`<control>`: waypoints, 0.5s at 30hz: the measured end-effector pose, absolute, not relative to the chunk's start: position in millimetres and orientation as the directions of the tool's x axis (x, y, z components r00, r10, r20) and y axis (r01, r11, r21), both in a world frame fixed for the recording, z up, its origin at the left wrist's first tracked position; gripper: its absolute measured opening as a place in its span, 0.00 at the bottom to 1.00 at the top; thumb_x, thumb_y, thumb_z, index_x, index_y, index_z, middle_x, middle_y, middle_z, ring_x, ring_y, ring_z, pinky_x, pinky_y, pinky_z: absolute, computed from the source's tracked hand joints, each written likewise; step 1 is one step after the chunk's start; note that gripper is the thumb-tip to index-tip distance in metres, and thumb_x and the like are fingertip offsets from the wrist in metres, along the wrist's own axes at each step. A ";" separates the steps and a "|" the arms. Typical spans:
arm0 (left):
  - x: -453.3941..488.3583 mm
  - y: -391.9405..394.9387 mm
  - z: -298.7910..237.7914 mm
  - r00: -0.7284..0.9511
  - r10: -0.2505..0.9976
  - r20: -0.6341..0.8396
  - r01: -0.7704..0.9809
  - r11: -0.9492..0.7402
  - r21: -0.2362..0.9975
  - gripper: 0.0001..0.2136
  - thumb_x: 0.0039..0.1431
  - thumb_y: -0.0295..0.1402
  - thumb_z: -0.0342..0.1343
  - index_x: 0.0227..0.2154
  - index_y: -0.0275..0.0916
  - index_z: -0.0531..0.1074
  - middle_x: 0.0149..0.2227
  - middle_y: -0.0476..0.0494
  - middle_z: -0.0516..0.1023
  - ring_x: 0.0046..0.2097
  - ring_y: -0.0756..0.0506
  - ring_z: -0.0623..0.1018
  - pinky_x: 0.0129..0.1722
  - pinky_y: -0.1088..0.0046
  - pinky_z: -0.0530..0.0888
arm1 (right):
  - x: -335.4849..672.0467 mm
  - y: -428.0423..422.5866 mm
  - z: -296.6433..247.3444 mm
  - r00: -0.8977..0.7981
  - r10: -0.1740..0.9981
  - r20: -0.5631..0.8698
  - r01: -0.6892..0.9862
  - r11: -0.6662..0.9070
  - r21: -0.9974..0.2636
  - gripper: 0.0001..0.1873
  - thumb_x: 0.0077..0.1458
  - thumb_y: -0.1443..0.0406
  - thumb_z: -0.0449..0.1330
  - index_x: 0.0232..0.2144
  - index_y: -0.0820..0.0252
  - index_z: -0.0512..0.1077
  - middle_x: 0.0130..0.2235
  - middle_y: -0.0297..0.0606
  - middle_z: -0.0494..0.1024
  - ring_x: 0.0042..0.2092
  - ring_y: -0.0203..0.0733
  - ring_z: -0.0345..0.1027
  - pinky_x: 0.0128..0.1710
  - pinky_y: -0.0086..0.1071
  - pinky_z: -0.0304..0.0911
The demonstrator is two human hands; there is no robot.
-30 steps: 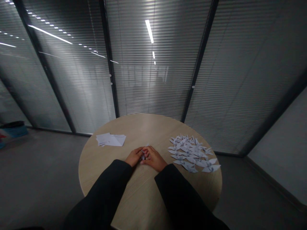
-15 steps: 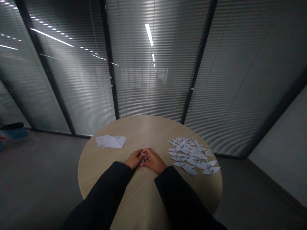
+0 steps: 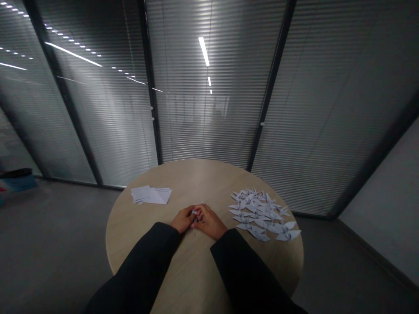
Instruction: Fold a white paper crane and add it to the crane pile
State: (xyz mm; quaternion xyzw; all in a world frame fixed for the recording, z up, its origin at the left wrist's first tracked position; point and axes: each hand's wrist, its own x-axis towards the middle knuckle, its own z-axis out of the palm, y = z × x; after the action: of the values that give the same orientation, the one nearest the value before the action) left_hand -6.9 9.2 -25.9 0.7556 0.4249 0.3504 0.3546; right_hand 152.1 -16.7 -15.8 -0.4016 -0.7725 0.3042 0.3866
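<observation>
1. A head camera looks down at a round wooden table (image 3: 196,179) in a dim room.
2. Two arms in dark sleeves (image 3: 147,261) reach in from the bottom edge. The left hand (image 3: 183,219) and right hand (image 3: 209,221) meet at the middle of the table, touching each other.
3. Between them is a small white paper (image 3: 195,213). Fingertips of both hands pinch it, so each grip is narrow and closed on the paper. It sits low, at or just above the tabletop; I cannot tell which. The fingers hide most of its shape.
4. To the right, near the right hand but apart from it, many folded white cranes (image 3: 260,213) lie spread on the table, overlapping one another.
5. To the left and further back, a small stack of flat sheets (image 3: 151,195) lies well apart from the hands.
6. Judged from this layout, many cranes are finished, one paper is part-folded in the hands, and a thin stack of sheets is left unfolded. How many sheets it holds cannot be told.
7. Behind the table stand glass walls with blinds (image 3: 209,109) reflecting ceiling lights, above a grey floor (image 3: 49,244).
</observation>
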 end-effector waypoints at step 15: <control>-7.2 11.3 -21.9 0.385 0.884 0.267 0.312 -0.396 0.864 0.14 0.54 0.31 0.49 0.41 0.32 0.72 0.38 0.40 0.79 0.41 0.44 0.75 0.43 0.69 0.69 | 151.7 -15.9 -14.1 -0.361 0.840 0.406 0.373 0.529 -0.762 0.22 0.43 0.64 0.69 0.41 0.57 0.67 0.39 0.35 0.67 0.36 0.36 0.65 0.35 0.32 0.66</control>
State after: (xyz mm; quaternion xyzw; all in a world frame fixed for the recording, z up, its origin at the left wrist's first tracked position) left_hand -7.2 11.3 -21.9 0.7432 0.4021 0.3820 0.3743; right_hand 151.7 -15.9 -14.1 -0.3919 -0.7735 0.2862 0.4076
